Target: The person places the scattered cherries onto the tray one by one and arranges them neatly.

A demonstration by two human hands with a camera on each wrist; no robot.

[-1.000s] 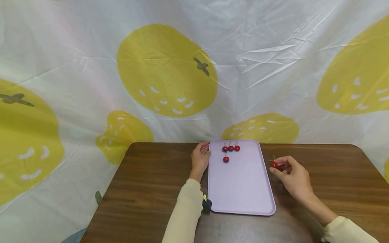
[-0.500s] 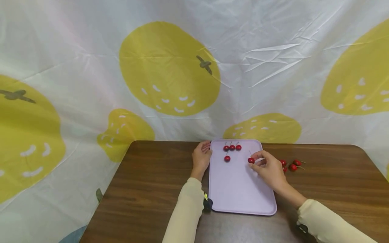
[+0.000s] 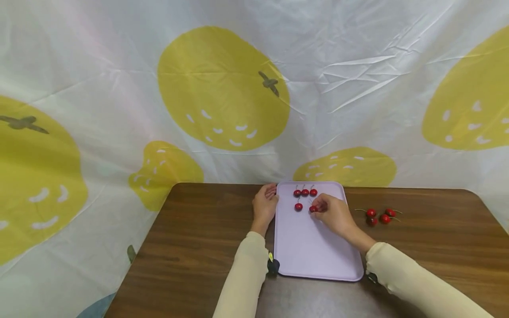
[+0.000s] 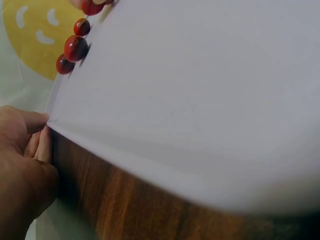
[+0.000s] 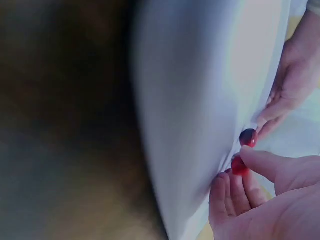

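Note:
My right hand (image 3: 333,215) pinches a red cherry (image 3: 313,209) between thumb and fingertips, low over the lilac tray (image 3: 318,256). Just left of it, a single cherry (image 3: 298,207) sits on the tray with its stem pointing away. Beyond that one, three more cherries (image 3: 305,193) form a row near the tray's far edge. The right wrist view shows the held cherry (image 5: 239,165) close beside another cherry (image 5: 248,137). My left hand (image 3: 265,206) rests at the tray's far left corner, its fingertips touching the rim in the left wrist view, loosely bent.
Several cherries with stems, among them one cherry (image 3: 385,218), lie in a group on the brown wooden table (image 3: 433,229) right of the tray. A white cloth (image 3: 318,110) printed with yellow fruit hangs behind the table's far edge.
My right hand has carried the cherry leftward from beside the tray to a spot near the single cherry, uncovering the group on the table. My left hand has stayed at the tray's corner.

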